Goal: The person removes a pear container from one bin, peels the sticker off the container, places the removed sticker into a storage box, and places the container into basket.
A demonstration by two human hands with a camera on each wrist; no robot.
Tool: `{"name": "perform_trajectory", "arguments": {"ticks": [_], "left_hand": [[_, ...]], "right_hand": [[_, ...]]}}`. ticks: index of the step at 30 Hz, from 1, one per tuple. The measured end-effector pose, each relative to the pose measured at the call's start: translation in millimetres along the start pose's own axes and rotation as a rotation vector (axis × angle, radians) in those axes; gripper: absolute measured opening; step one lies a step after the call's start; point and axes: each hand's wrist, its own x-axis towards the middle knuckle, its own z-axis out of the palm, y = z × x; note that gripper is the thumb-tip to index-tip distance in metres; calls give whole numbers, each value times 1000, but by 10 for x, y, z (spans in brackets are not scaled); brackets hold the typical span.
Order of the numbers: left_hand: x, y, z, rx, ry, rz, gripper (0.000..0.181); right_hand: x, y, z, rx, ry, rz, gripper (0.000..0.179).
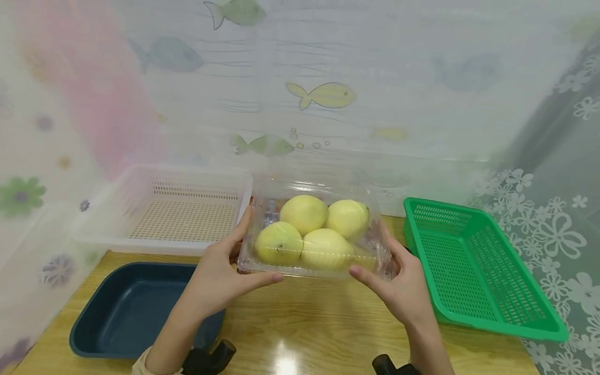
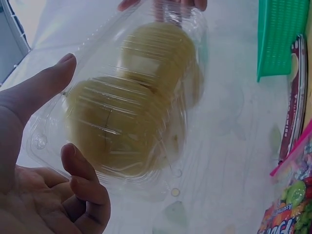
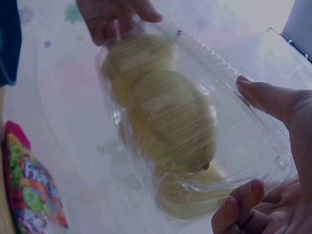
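Note:
A clear plastic clamshell box [image 1: 309,272] is held up over the table between both hands, its lid closed. Inside lie several round, pale yellow-green fruits [image 1: 303,214] of a kind I cannot tell. My left hand [image 1: 220,276] grips the box's left end, its thumb along the near edge and the other fingers partly hidden behind. At the opposite end, my right hand [image 1: 405,284] holds the box in the same way. In the right wrist view, one fruit [image 3: 170,122] has a dark spot at its end, and the fingers [image 3: 246,195] curl under the box.
A white basket [image 1: 187,246] stands at the back left, a dark blue basin [image 1: 136,307] before it. The green basket [image 1: 478,271] is on the right. Wrist views show a fruit-printed bag [image 2: 292,200] and a striped packet [image 2: 295,97]. A patterned curtain [image 1: 398,94] hangs behind.

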Motion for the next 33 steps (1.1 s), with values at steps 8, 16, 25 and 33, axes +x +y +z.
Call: {"name": "perform_trajectory", "arguments": {"ticks": [8,16,25,33], "left_hand": [[-46,-106,-48,35,-5,-6,120],[-69,-181,-104,0,-24,-49,118],[-54,-271,-148,55,-17,-79,119],[-9,-296,-186,83,-11,-66,121]], "right_hand": [[-29,-23,65,-31,-17,14,98],[-32,56,153,-62,-33,25,99],[-44,113,274,-23,-39,71,96],[1,171,341,-18,-27,-8,97]]}}
